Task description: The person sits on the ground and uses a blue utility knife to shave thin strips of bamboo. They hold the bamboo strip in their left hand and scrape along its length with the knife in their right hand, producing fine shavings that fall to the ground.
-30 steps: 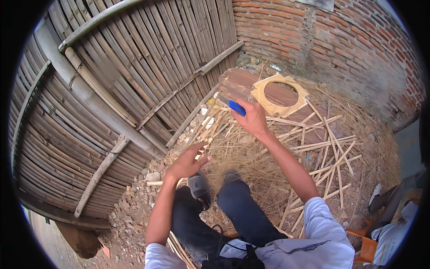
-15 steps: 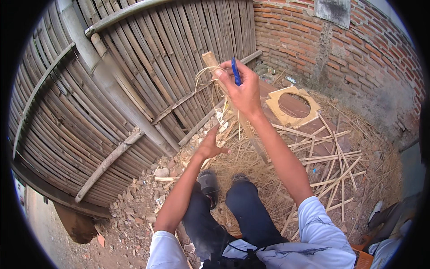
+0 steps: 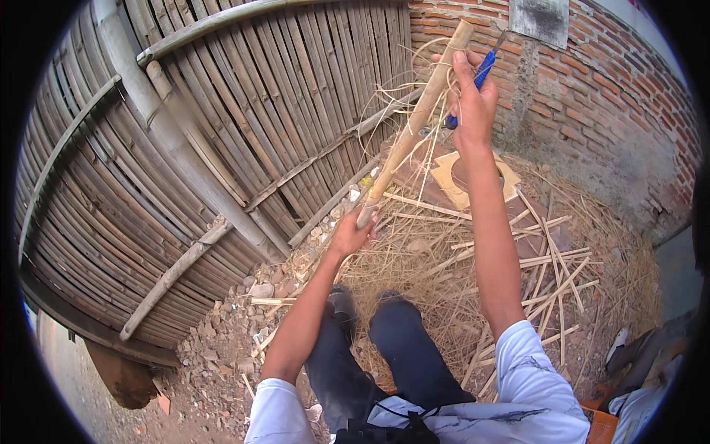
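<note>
**Hands on bamboo stick, blue knife at upper end**

Left hand (image 3: 353, 234): fingers curled fully closed around the lower end of a pale bamboo stick (image 3: 411, 127), grip tight, no gap visible between fingers and stick. Arm extended forward from lower frame.

Right hand (image 3: 469, 100): raised high, arm nearly straight. Fingers wrapped closed on a blue-handled knife (image 3: 473, 83); the blue handle shows above and below the fist, and the blade tip is too small to make out clearly. Fingertips sit against or just beside the upper part of the stick; exact contact cannot be told.

Stick position: slanted, lower end in the left hand, upper end rising toward the top of frame, just beside the right hand. Thin curled shavings (image 3: 394, 100) hang off its upper half.

Surroundings: woven bamboo fence (image 3: 222, 140) on the left, brick wall (image 3: 592, 89) on the right. Ground below holds split bamboo strips (image 3: 547, 259) and dry fibre litter, plus a flat cardboard piece with a round cut-out (image 3: 452, 177) behind the right forearm. Rubble (image 3: 229, 333) lies along the fence base.
</note>
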A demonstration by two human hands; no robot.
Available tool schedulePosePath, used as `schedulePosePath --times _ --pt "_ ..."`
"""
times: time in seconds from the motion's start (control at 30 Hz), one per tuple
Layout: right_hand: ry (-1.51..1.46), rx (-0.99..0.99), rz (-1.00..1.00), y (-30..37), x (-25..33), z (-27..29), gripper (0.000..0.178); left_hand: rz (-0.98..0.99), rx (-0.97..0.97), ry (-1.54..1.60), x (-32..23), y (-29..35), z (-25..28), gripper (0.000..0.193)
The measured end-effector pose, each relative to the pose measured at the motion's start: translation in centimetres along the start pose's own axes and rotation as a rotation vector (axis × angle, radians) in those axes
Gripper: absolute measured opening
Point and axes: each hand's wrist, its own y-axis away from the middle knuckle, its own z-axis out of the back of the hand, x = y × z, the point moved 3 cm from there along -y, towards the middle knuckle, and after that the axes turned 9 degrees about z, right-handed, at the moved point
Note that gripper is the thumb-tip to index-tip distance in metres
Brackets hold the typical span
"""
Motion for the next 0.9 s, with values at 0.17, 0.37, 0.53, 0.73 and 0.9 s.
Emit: schedulePosePath --times 0.17,0.37,0.53,0.73,0.9 --pt "0.951 0.384 -0.149 0.4 -8.2 17.8 0.043 -0.118 -0.560 -0.770 5.5 -2.9 7.3 0.063" --pt "1.378 0.979 -1.187 18.8 -8.7 38.6 0.039 0.301 -0.633 -1.342 16.1 -1.7 21.3 0.058" --pt "1.480 1.150 -1.184 33.3 -1.2 49.7 0.057 0.858 0.241 -0.665 20.9 1.4 24.2 0.041" --pt "1.336 0.945 -1.403 42.7 5.7 47.9 0.053 0.806 0.287 0.267 19.7 6.2 22.6 0.031" --pt "1.264 0.921 -1.332 44.8 4.1 45.7 0.053 0.801 -0.033 -0.181 16.6 7.7 22.4 0.042"
